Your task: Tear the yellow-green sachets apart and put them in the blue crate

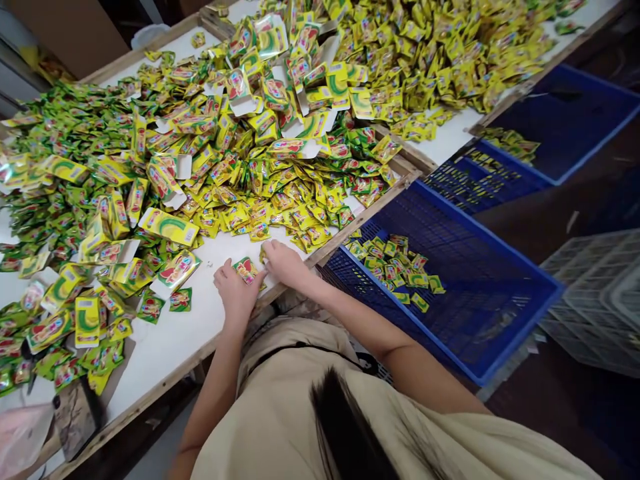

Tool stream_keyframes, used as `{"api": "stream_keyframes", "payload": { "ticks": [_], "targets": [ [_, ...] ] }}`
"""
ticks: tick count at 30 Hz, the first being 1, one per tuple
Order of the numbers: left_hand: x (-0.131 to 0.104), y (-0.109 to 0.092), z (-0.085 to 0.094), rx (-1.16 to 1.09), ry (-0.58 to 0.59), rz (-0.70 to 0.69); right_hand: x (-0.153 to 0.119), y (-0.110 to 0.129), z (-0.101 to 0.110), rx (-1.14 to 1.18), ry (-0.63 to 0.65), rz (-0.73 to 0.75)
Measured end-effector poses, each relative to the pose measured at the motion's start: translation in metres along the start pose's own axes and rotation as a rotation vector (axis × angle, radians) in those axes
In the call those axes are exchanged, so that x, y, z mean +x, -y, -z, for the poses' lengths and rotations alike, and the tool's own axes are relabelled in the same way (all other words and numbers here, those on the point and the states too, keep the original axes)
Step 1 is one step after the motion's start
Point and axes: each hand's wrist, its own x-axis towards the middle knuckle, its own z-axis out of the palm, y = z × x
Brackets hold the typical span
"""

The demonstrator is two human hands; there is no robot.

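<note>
My left hand (pixel 237 291) is wrapped round a small yellow and green box (pixel 246 270) with a red fruit picture, just above the table's front edge. Beside it, my right hand (pixel 284 263) pinches a small yellow packet (pixel 263 253) near the box's right end. The fingertips partly cover that packet. Right behind the hands lies a heap of yellow packets (pixel 260 215) on the white table (pixel 170 347). A loose green packet (pixel 180 300) and a yellow box (pixel 169 227) lie left of my left hand.
Piles of boxes and packets spread over the table, divided by a wooden strip (pixel 410 159). A blue crate (pixel 500 273) with packets inside stands below the edge at right, another blue crate (pixel 575 127) behind it. A white crate (pixel 595 300) is far right, a phone (pixel 76 419) lower left.
</note>
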Motion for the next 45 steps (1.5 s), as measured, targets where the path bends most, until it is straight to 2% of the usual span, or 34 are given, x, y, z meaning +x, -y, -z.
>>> {"api": "stream_keyframes", "payload": {
  "ticks": [4,6,8,12,15,17,19,21,24,28,31,34,36,39,41,43,45],
  "targets": [
    [0.005,-0.006,-0.001,0.080,0.063,-0.073,-0.008,0.003,-0.001,-0.115,0.060,0.116],
    [0.007,-0.002,0.005,0.074,0.096,-0.107,-0.010,0.001,0.000,-0.141,0.098,0.168],
    [0.009,0.005,0.011,-0.023,0.107,-0.097,-0.012,-0.003,0.001,-0.132,0.135,0.200],
    [0.008,0.017,0.018,-0.562,0.186,0.028,-0.015,-0.010,0.001,-0.031,0.195,0.219],
    [0.001,0.015,0.015,-1.018,0.250,0.131,-0.019,-0.019,0.003,0.120,0.221,0.231],
    [-0.003,0.012,0.009,-1.244,0.240,0.290,-0.018,-0.027,0.006,0.256,0.160,0.190],
    [-0.004,0.009,0.004,-1.354,0.285,0.399,-0.014,-0.032,0.011,0.411,0.035,0.086],
    [-0.004,0.006,0.000,-1.396,0.303,0.439,-0.009,-0.031,0.020,0.606,-0.073,0.027],
    [-0.005,0.004,-0.001,-1.421,0.335,0.414,0.002,-0.018,0.034,0.844,-0.154,0.066],
    [-0.007,0.005,-0.001,-1.482,0.367,0.440,0.013,-0.004,0.044,0.938,-0.151,0.098],
    [-0.004,0.007,-0.001,-1.575,0.337,0.513,0.008,-0.003,0.043,0.968,-0.022,0.134],
    [0.001,0.007,0.002,-1.661,0.324,0.615,-0.004,-0.006,0.037,0.834,0.117,0.178],
    [0.005,0.005,0.008,-1.693,0.316,0.657,-0.008,-0.011,0.031,0.637,0.130,0.138],
    [0.009,0.000,0.019,-1.746,0.300,0.637,-0.003,-0.021,0.021,0.282,0.154,0.025],
    [0.010,-0.001,0.025,-1.796,0.287,0.610,0.002,-0.025,0.016,0.086,0.183,0.002],
    [0.010,-0.002,0.030,-1.833,0.254,0.594,0.003,-0.023,0.014,-0.021,0.098,0.008],
    [0.010,-0.001,0.032,-1.845,0.205,0.595,-0.002,-0.013,0.014,-0.009,-0.066,0.041]
  ]
}}
